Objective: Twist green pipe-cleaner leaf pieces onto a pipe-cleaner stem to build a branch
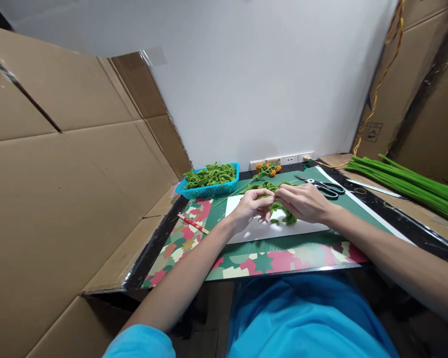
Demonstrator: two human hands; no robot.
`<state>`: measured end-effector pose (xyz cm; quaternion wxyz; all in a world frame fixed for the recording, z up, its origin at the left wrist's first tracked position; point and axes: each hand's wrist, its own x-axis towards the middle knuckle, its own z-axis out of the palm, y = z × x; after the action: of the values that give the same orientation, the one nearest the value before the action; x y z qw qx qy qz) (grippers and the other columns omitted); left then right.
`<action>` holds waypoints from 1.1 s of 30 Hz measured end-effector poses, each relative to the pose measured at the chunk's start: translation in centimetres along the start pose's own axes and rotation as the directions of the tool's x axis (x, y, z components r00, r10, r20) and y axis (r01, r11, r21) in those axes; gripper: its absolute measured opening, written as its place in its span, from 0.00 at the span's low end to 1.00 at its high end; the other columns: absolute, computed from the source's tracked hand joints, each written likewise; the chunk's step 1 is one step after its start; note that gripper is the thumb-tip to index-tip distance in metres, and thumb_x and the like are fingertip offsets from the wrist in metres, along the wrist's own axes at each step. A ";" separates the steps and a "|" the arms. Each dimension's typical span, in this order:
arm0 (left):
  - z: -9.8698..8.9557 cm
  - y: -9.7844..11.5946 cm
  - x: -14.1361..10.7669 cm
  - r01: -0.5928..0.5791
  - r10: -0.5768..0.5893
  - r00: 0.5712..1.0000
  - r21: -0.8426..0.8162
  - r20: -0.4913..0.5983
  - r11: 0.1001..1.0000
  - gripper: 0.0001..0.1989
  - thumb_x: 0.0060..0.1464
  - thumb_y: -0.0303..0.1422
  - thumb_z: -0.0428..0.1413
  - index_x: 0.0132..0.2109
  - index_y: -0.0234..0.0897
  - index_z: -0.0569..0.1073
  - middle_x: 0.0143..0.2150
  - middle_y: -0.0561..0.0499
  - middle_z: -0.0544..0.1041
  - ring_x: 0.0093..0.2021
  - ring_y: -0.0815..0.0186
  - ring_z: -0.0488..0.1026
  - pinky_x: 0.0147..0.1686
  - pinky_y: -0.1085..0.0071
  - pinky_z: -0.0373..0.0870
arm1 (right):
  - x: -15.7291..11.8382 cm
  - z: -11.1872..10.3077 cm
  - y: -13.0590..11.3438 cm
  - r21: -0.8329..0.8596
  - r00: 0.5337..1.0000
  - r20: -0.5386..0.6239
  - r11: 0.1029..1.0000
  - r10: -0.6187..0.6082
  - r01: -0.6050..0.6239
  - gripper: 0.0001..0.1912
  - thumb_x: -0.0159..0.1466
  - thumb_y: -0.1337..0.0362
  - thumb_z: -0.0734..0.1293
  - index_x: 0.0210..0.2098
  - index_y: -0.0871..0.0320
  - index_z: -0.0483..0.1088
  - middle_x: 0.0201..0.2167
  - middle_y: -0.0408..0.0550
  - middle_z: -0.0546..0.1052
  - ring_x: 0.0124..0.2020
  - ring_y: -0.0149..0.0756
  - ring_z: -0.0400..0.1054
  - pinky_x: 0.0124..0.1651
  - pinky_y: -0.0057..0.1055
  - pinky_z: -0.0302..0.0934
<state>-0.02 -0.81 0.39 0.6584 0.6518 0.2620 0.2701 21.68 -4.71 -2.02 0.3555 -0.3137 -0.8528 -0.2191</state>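
My left hand (251, 210) and my right hand (302, 201) meet fingertip to fingertip above a white sheet (246, 233). Both are closed in a pinch on a small piece of green chenille stem, mostly hidden by the fingers. Curled green chenille pieces (288, 217) lie on the sheet just under and behind my hands. Black-handled scissors (330, 190) rest beyond my right hand. At the back stands a blue basket (209, 191), heaped with more curled green chenille pieces (212, 175).
A sprig with orange clusters (271, 169) lies at the back of the green mat (362, 211). A red-and-wood stick (193, 223) is at the left. Long green chenille stems (406, 186) are stacked at the right. Cardboard walls (78, 164) flank the table.
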 end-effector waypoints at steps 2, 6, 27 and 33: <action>0.0 0.1 -0.1 -0.013 0.014 0.999 -0.021 0.041 1.000 0.20 0.54 0.44 0.69 0.42 0.35 0.73 0.21 0.56 0.72 0.20 0.68 0.74 0.17 0.78 0.62 | 0.1 0.1 -0.3 0.131 0.997 0.007 0.989 0.073 -0.073 0.11 0.78 0.64 0.56 0.43 0.57 0.68 0.34 0.46 0.76 0.26 0.31 0.63 0.29 0.31 0.50; 0.5 0.3 -0.1 -0.110 0.110 0.993 -0.011 0.042 0.994 0.19 0.56 0.44 0.67 0.43 0.35 0.73 0.30 0.52 0.76 0.29 0.63 0.81 0.22 0.76 0.72 | 0.5 0.2 -1.0 0.454 0.964 0.026 0.856 0.264 -0.247 0.14 0.78 0.59 0.56 0.38 0.55 0.65 0.29 0.43 0.71 0.26 0.32 0.61 0.32 0.29 0.53; 1.3 -1.0 0.0 -0.360 0.497 0.855 0.525 -0.146 0.772 0.12 0.66 0.42 0.58 0.45 0.37 0.71 0.37 0.51 0.75 0.30 0.66 0.80 0.25 0.73 0.76 | 2.0 0.7 -1.2 0.789 0.759 0.341 0.270 0.555 -0.552 0.25 0.69 0.45 0.66 0.25 0.55 0.61 0.17 0.36 0.60 0.17 0.27 0.52 0.21 0.27 0.44; 0.9 -0.8 -0.2 -0.437 0.773 0.617 0.881 0.148 0.181 0.03 0.69 0.30 0.54 0.45 0.38 0.73 0.40 0.48 0.76 0.40 0.65 0.76 0.41 0.70 0.74 | 2.3 0.5 -1.5 0.790 0.727 0.297 0.268 0.619 -0.551 0.26 0.65 0.45 0.71 0.22 0.58 0.65 0.18 0.38 0.60 0.19 0.25 0.50 0.20 0.26 0.41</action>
<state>0.41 -1.61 -0.41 0.0163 0.8757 0.1786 0.4484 19.19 -4.58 -0.82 0.5440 -0.3847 -0.6558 0.3549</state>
